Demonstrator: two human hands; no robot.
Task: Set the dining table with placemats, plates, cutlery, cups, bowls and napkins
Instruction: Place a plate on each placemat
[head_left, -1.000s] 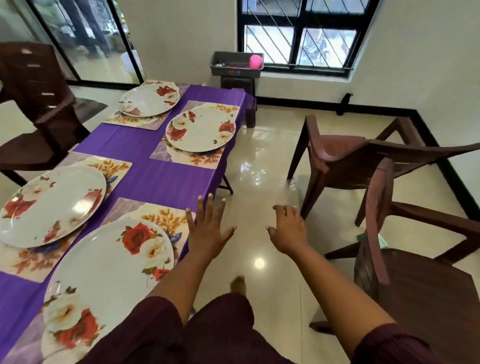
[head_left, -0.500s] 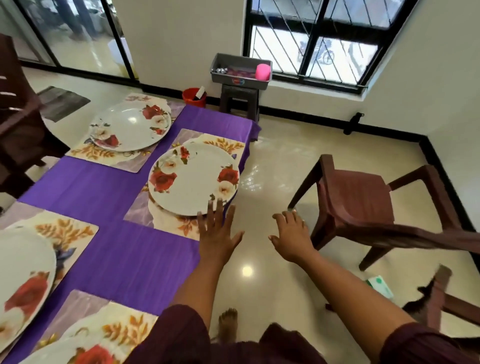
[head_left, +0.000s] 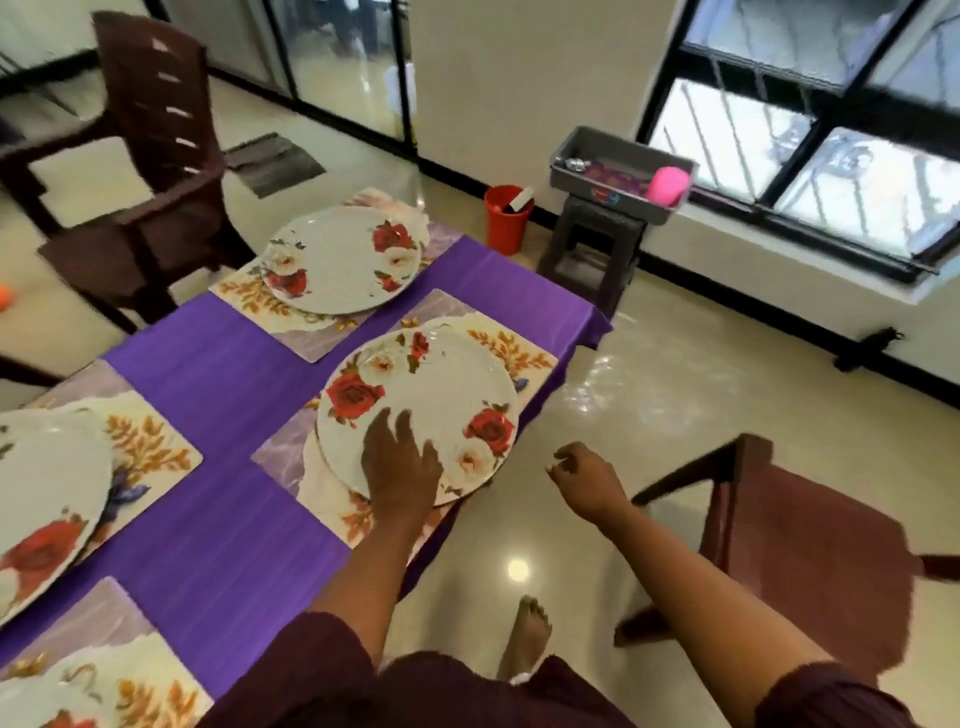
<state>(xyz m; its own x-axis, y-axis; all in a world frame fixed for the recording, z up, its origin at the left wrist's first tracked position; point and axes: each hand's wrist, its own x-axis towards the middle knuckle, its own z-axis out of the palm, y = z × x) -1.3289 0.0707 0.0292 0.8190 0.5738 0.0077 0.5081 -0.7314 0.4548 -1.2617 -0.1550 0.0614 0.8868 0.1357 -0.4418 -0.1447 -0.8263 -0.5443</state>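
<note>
At frame centre, a floral plate (head_left: 421, 395) is pressed by the flat, open left hand (head_left: 400, 467); the right hand (head_left: 587, 480) hangs loosely curled, empty. Stiff, slippery and breakable, the plate is best held by its rim.

Bright daylight enters through the black-framed barred window (head_left: 810, 140), glaring off the glossy cream tiled floor (head_left: 613, 400); edges bend with wide-angle distortion, and motion blur softens everything.
</note>
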